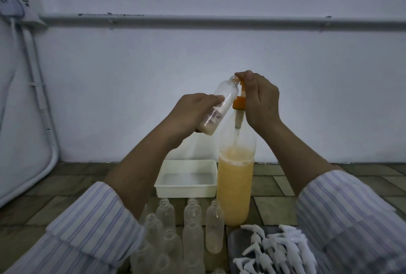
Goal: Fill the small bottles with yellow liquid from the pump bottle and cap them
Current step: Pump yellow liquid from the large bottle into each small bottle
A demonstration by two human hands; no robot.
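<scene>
Barely started: left hand (193, 111) grips a tilted small clear plastic bottle (219, 106), just a little yellowish liquid inside, mouth at the orange nozzle of the tall pump bottle (235, 186). Right hand (259, 100) pinches the pump head. Empties (175, 229) at 6 o'clock, white spray caps (276, 249) at 5.

Brightness: I see a dim, bluish scene; the wall (197, 98) reads grey.
Light source: brightest patch sits on the wall behind the pump bottle (235, 177), fading toward the corners.
Shadows: soft, no hard edges on the bench (66, 196).
Glare: none I can spot.
Distortion: wide-angle bend; the pipe (197, 19) along the wall curves.
Focus: the near small bottles (175, 229) and sleeves (87, 229) look soft and slightly smeared.
</scene>
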